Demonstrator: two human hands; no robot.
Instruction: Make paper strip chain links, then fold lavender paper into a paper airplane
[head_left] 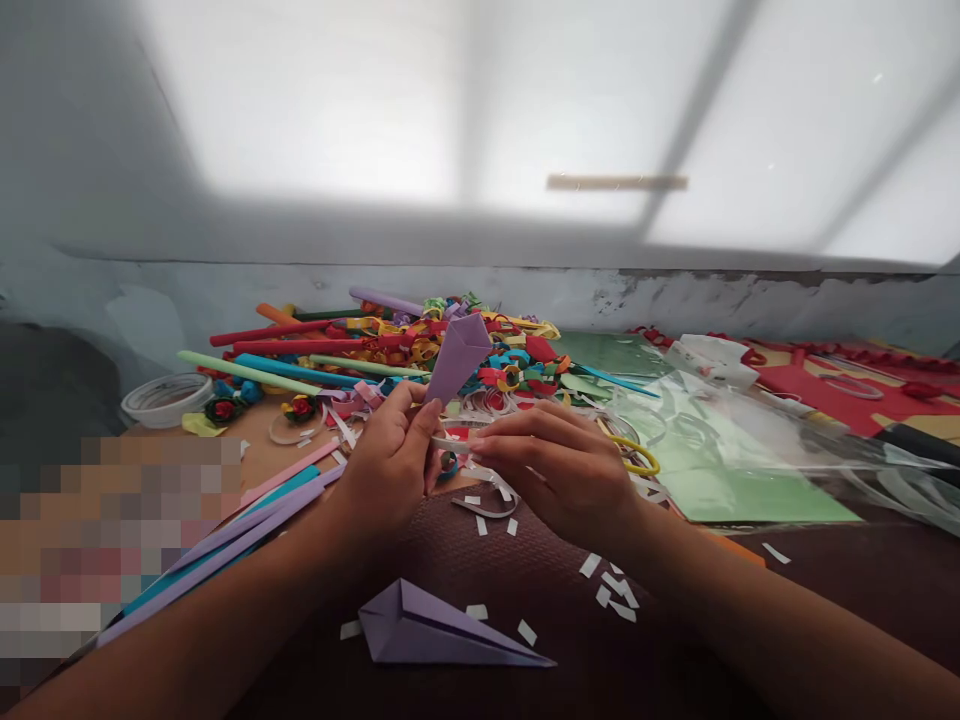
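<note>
My left hand [390, 450] is closed around the narrow lower part of a purple folded paper cone [459, 355], its wide end pointing up and away. Between the hands runs a thin white strip of tape [453, 444]; one end meets my left fingers and the other is pinched in my right fingertips [551, 455]. What lies under the left fingers is hidden. Closer to me, a second purple paper cone [439, 625] lies flat on the dark brown surface [465, 560]. Small white paper scraps [606, 590] are scattered around it.
Behind my hands is a heap of colourful paper chains [517, 365] and rolled paper sticks [300, 347]. A white tape roll [166, 398] sits at the left. Green sheets [750, 490] and clear plastic [780, 420] lie at the right, before a pale wall [337, 130].
</note>
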